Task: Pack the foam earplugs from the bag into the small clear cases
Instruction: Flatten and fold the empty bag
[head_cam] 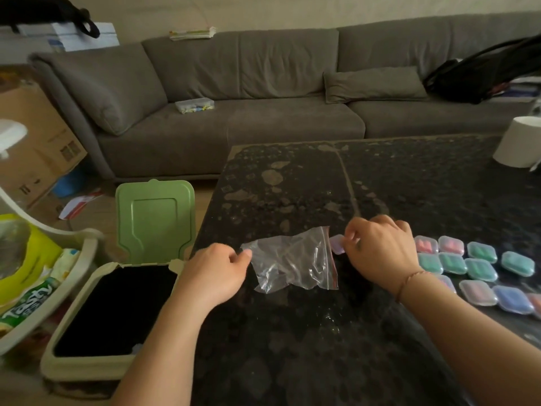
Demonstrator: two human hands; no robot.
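Note:
A clear zip bag (292, 259) with a red seal strip lies crumpled on the dark stone table (292, 347); no earplugs show inside it. My left hand (216, 273) pinches the bag's left corner. My right hand (380, 250) curls its fingers round a small clear case (337, 244) with purple inside, just right of the bag's seal. Several closed clear cases (480, 265) holding pink, green and blue earplugs sit in rows to the right of that hand.
An open bin with a raised green lid (155, 218) stands left of the table. A white basket (58, 288) with packets is further left. A white cylinder (521, 142) sits at the table's far right corner. A grey sofa (234, 98) runs behind.

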